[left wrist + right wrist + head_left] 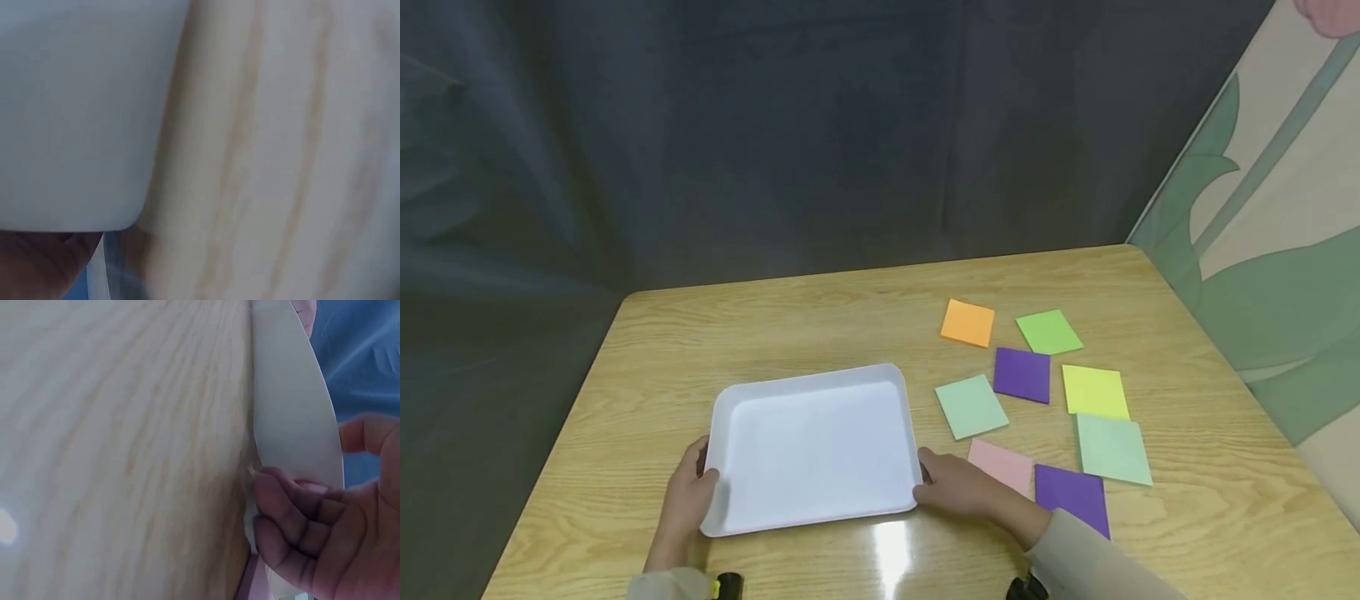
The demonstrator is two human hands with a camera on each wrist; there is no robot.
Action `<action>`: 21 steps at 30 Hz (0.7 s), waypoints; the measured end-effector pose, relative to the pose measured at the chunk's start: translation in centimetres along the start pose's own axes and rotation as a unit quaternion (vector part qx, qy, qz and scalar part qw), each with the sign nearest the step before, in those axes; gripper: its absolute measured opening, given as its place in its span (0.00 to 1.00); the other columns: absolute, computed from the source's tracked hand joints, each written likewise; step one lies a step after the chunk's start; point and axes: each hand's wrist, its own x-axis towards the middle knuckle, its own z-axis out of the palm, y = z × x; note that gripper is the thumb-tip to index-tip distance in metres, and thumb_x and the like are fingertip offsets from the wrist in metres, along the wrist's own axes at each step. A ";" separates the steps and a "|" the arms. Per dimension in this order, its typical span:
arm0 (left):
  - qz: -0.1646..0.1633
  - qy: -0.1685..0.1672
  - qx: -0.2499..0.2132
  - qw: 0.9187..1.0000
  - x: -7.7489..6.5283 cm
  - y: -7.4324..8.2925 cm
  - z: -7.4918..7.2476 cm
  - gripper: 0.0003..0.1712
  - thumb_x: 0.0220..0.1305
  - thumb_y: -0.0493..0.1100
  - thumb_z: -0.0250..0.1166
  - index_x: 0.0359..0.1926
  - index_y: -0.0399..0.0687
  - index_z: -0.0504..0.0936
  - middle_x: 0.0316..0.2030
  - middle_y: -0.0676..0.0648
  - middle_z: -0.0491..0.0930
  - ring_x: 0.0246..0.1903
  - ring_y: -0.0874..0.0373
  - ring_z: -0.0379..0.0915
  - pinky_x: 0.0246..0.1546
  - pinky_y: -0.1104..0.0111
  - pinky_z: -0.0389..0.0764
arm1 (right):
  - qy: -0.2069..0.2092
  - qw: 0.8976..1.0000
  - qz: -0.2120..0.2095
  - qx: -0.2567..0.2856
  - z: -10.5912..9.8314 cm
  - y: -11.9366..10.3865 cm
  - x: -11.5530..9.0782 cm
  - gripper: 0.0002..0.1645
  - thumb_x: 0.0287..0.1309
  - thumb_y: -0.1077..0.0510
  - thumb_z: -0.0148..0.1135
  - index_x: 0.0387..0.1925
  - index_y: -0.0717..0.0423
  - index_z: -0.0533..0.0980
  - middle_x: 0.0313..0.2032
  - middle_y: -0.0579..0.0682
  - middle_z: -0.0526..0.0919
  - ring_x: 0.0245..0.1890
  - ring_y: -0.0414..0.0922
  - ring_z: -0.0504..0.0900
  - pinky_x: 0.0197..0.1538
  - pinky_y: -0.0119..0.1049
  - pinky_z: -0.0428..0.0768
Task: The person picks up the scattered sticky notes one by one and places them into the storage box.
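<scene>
A shallow white rectangular tray (820, 450) with rounded corners sits between both hands over the wooden table, and nothing lies in it. My left hand (688, 500) grips its left short side, with the thumb at the rim. On the opposite short side, my right hand (958, 487) holds the tray near its front right corner. From the right wrist view, the right fingers (290, 519) curl under the tray's side wall (297, 406) while the thumb is at the rim. The left wrist view shows the tray's outer side (81, 125) and part of the left hand (40, 265).
Several square paper pads lie right of the tray: orange (967, 323), green (1049, 332), purple (1022, 375), yellow (1095, 392), mint (972, 407) and pink (1002, 465). Another purple pad (1072, 497) is beside the right forearm. A dark curtain (850, 142) hangs behind the table (775, 329).
</scene>
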 end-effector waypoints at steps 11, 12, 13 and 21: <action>-0.013 -0.001 -0.054 0.998 -0.3 -0.5 0.4 0.28 0.56 0.32 0.40 0.60 0.35 0.52 0.61 0.29 0.53 0.59 0.38 0.48 0.58 0.45 0.52 | -0.060 0.995 -0.054 0.064 -2.4 1.7 -0.8 0.11 0.55 0.47 0.51 0.28 0.49 0.69 0.19 0.43 0.69 0.20 0.38 0.65 0.25 0.35 0.67; -0.017 0.000 -0.059 0.998 -0.3 -0.5 0.5 0.28 0.55 0.32 0.40 0.60 0.35 0.53 0.61 0.30 0.53 0.59 0.39 0.48 0.58 0.45 0.52 | -0.047 0.995 -0.063 0.065 -2.9 1.8 -0.5 0.10 0.56 0.49 0.51 0.29 0.51 0.70 0.20 0.43 0.70 0.21 0.39 0.67 0.26 0.36 0.68; -0.021 0.001 -0.066 0.998 -0.3 -0.6 0.5 0.28 0.55 0.32 0.40 0.60 0.36 0.53 0.61 0.30 0.53 0.58 0.39 0.49 0.58 0.46 0.52 | -0.028 0.995 -0.071 0.062 -3.3 2.0 -0.2 0.09 0.55 0.51 0.53 0.31 0.52 0.70 0.22 0.44 0.72 0.23 0.39 0.68 0.27 0.37 0.70; -0.015 0.008 -0.084 0.996 -0.3 -0.9 0.8 0.29 0.54 0.31 0.41 0.60 0.34 0.54 0.59 0.30 0.57 0.55 0.40 0.54 0.56 0.46 0.56 | 0.088 0.987 -0.078 -0.113 -5.5 3.1 1.7 0.29 0.41 0.60 0.61 0.49 0.65 0.66 0.45 0.61 0.74 0.48 0.57 0.68 0.51 0.55 0.67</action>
